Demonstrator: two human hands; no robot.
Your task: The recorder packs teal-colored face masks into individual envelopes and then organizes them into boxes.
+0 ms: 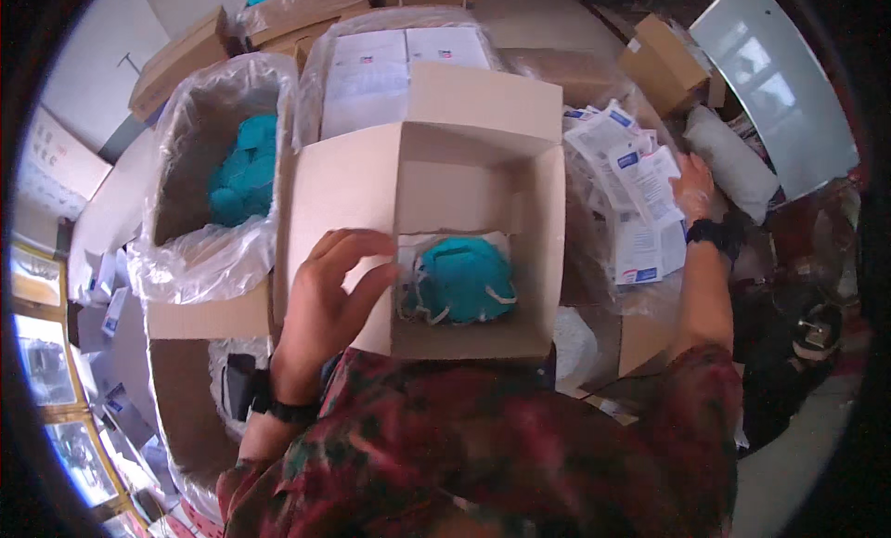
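An open cardboard box stands in front of me with its flaps spread. Inside, at the near end, lie teal cup-shaped face masks with white straps. My left hand hovers over the box's left flap, thumb and fingers curved apart with nothing between them. Over on the right, printed white leaflets lie in a loose, fanned pile on clear plastic. My right hand rests at the right edge of this pile, fingers stretched out against the leaflets. Its fingertips are partly unclear.
A plastic-lined carton at the left holds more teal masks. Behind the box, a plastic-lined carton holds stacked white boxes. Another carton is open at lower left. A white wrapped roll and a glass-like panel are at far right.
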